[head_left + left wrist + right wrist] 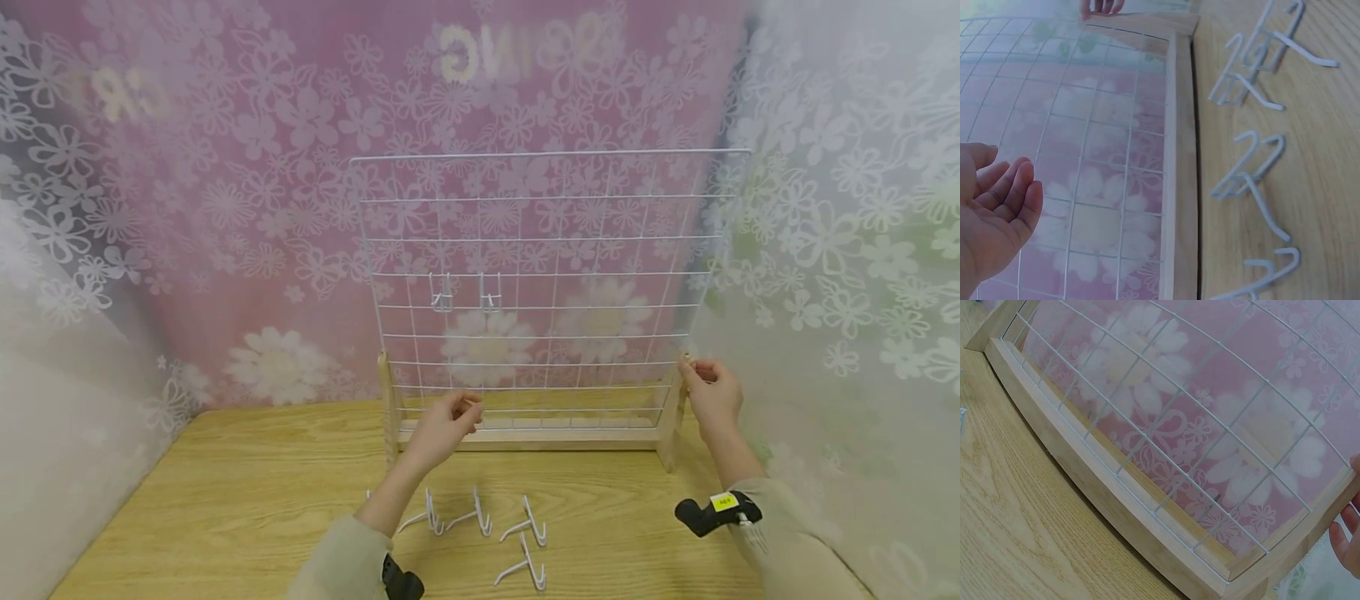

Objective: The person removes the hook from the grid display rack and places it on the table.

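Observation:
A white wire grid panel [540, 275] stands upright in a wooden stand [525, 435] at the back of the table. Two white hooks [442, 296] hang side by side on the grid's middle left. My left hand [468, 410] hovers in front of the grid's lower left; in the left wrist view this left hand [1013, 187] has relaxed fingers and holds nothing. My right hand [693, 372] grips the top of the stand's right post [675, 417]; its fingers [1347, 534] show behind the post. Several loose white hooks [480, 517] lie on the table below my left forearm.
The wooden table [225, 500] is ringed by flowered curtains: pink behind [262, 208], white at left and right. The loose hooks [1254, 181] lie just in front of the stand's base rail [1182, 187]. Bare wood shows at the table's left.

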Demonstrator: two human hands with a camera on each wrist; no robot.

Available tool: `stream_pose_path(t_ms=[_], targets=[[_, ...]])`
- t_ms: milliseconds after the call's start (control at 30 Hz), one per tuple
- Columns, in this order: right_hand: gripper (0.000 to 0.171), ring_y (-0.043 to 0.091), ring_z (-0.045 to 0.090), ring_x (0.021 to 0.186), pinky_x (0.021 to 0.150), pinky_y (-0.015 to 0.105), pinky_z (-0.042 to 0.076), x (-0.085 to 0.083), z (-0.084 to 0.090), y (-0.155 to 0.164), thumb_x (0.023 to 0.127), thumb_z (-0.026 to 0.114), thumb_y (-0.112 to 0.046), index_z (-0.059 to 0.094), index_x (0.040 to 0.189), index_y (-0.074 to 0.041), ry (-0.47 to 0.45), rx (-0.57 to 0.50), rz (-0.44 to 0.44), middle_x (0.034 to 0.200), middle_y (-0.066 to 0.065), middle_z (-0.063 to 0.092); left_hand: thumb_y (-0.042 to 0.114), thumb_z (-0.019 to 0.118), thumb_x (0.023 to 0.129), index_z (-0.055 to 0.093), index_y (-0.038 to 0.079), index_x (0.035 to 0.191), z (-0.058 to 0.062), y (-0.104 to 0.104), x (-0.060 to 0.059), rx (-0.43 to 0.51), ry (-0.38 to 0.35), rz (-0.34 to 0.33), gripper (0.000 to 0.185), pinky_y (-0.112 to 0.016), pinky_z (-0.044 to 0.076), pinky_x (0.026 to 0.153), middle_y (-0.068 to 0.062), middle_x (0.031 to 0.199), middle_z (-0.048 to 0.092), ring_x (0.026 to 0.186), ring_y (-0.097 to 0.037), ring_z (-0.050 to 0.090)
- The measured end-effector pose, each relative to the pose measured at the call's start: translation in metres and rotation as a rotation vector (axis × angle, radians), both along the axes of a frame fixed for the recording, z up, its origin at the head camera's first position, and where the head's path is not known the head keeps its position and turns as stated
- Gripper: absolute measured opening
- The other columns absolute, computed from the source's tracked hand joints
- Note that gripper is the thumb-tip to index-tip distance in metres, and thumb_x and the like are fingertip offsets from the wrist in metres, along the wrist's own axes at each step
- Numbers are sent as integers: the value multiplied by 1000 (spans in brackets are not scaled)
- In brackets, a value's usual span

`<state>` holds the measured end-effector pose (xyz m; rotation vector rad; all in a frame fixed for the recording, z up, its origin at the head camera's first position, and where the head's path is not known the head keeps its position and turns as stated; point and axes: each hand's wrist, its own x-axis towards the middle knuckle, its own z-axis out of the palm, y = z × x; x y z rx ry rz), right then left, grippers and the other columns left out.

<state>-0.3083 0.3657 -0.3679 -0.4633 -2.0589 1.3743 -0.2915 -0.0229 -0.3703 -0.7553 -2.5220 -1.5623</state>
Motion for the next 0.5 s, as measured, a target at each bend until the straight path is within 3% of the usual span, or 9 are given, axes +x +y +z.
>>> stream_pose_path(t_ms=[300, 500], targets=[[34, 0, 47, 70, 58, 10, 43, 0, -3, 1, 91, 59, -29, 54, 106, 0, 7, -38, 25, 90, -2, 48, 18, 52, 96, 58, -1, 114, 13, 3, -9, 90, 38, 32, 27, -35, 52, 68, -13, 87, 64, 72, -17, 60], [34, 0, 46, 69, 57, 10, 42, -2, -3, 3, 91, 59, -29, 54, 106, 2, 17, -26, 17, 86, -4, 48, 19, 52, 96, 58, 0, 114, 27, 8, -15, 131, 81, 83, 27, -33, 52, 68, -7, 84, 64, 73, -20, 61]])
